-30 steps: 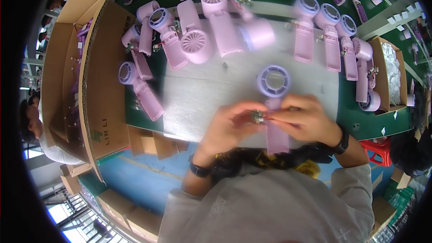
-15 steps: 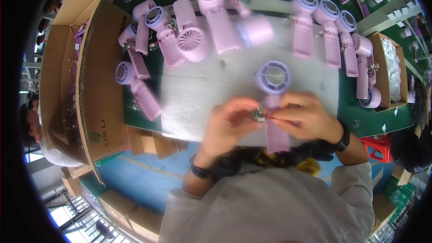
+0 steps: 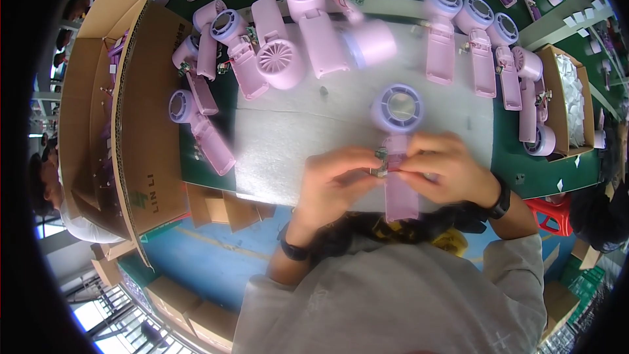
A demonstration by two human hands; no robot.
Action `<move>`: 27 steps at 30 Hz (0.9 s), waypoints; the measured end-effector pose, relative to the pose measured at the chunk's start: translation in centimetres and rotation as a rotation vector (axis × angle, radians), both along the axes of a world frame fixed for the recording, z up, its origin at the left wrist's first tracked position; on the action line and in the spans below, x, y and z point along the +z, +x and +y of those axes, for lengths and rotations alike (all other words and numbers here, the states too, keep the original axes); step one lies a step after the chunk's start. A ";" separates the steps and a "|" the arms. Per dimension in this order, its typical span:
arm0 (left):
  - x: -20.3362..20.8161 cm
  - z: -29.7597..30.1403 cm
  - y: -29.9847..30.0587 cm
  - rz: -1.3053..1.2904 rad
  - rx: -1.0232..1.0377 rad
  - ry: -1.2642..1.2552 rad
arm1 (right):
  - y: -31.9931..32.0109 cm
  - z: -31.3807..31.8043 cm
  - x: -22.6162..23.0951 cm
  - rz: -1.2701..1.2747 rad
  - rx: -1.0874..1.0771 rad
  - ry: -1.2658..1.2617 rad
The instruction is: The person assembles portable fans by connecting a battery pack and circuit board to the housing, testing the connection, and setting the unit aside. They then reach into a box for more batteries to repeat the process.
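— What are the hands doing?

— The left hand [image 3: 337, 180] and the right hand [image 3: 445, 170] meet over a pale purple handheld fan [image 3: 398, 147]. Both are closed in a pinch, fingertips on a small green circuit board [image 3: 381, 162] at the fan's neck, where the round head joins the handle. The right hand also rests on the handle's side.

— Which way does the fan lie?

— Flat on a white foam mat [image 3: 295, 131], long axis running away from the person: ring-shaped head at the far end, handle pointing back toward the body. The handle's lower end shows between the wrists.

— Any packaging about?

— A large brown cardboard box [image 3: 141, 124] stands open on the left, one flap lying toward the mat with dark print and a small green mark on it. On the right a smaller brown box [image 3: 563, 101] holds white pieces. More brown cartons sit on the floor lower left, and white paper slips lie on the green table [image 3: 537, 170] at the far right.

— And around the work?

— Rows of the same fans: a cluster beyond the mat's far left corner [image 3: 275, 52], one alone [image 3: 200, 128] at its left edge, and a line of them [image 3: 488, 52] to the right, handles toward the person. A red stool [image 3: 547, 213] stands by the right elbow. The hands themselves cover most of the board; its detail I cannot make out.
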State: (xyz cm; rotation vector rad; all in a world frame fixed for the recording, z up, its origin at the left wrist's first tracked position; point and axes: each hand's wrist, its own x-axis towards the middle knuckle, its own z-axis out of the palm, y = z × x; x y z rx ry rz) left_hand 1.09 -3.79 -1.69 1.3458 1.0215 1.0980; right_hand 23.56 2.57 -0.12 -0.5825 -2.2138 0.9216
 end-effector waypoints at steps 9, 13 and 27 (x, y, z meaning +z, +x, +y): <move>-0.1 0.6 -0.3 0.093 -0.084 0.162 | -0.1 0.0 0.0 0.000 0.009 -0.015; 0.6 0.2 0.4 0.025 0.006 0.012 | 0.0 0.1 -0.1 -0.005 0.014 -0.006; 1.0 0.4 0.6 0.114 0.024 -0.040 | -0.1 0.1 -0.3 -0.014 -0.034 0.150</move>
